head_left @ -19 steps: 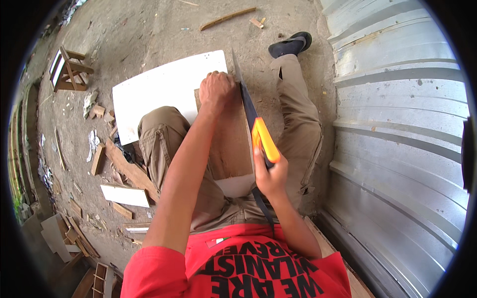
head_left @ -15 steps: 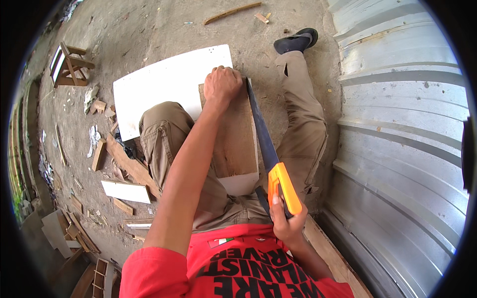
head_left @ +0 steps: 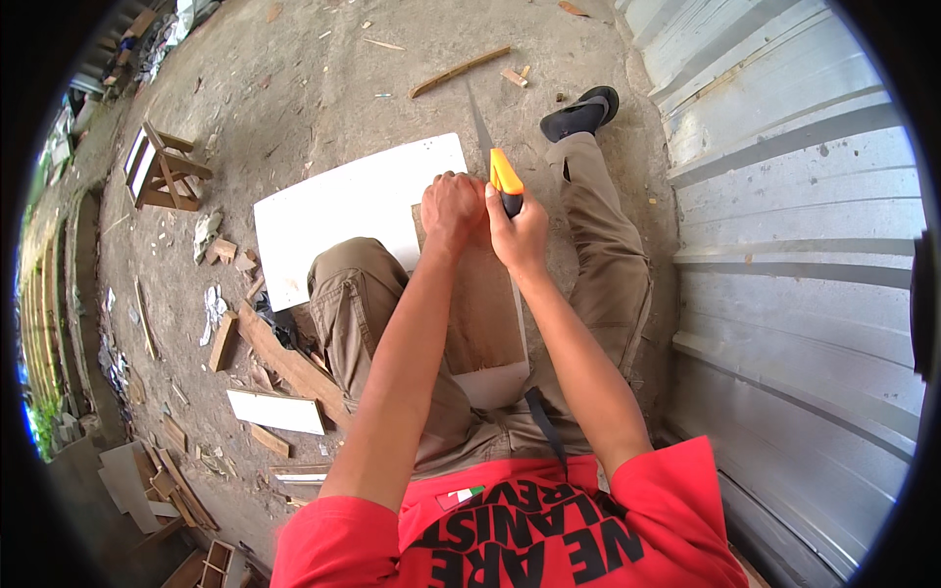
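A brown wooden board (head_left: 487, 314) lies lengthwise between my legs, with a white piece (head_left: 493, 383) at its near end. At the board's far end my left hand (head_left: 453, 204) is closed, fingers curled over its edge. Close beside it, my right hand (head_left: 518, 233) is wrapped round the orange and black handle of a handsaw (head_left: 504, 174). The saw's thin blade points away from me, past the board's far end. Whether its teeth touch the wood cannot be made out. A large white panel (head_left: 333, 211) lies on the floor at the board's left.
My bent left knee (head_left: 358, 269) is over the white panel's edge. Wood offcuts (head_left: 276, 412) and scraps litter the floor on the left, below a small wooden stool (head_left: 165, 169). A corrugated metal wall (head_left: 784, 225) runs along the right. A wooden strip (head_left: 461, 72) lies ahead.
My right hand has pushed the saw forward, from near my waist to beside my left hand. The blade now reaches beyond the board's far end. My left hand stays on the board.
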A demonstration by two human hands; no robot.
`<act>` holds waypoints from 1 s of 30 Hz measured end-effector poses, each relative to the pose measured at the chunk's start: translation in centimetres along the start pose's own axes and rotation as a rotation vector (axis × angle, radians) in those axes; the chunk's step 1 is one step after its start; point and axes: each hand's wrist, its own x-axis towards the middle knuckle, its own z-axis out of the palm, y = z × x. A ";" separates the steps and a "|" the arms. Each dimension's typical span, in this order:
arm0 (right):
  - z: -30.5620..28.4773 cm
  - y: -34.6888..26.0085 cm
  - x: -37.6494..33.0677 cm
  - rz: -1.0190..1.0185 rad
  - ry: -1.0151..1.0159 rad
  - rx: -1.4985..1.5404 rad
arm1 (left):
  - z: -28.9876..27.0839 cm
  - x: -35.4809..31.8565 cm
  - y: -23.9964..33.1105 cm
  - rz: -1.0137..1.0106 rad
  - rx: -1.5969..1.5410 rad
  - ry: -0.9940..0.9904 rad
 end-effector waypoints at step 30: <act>-7.2 4.0 -10.6 0.064 -0.040 -0.111 | -0.4 -12.1 -2.2 -0.339 -0.715 0.275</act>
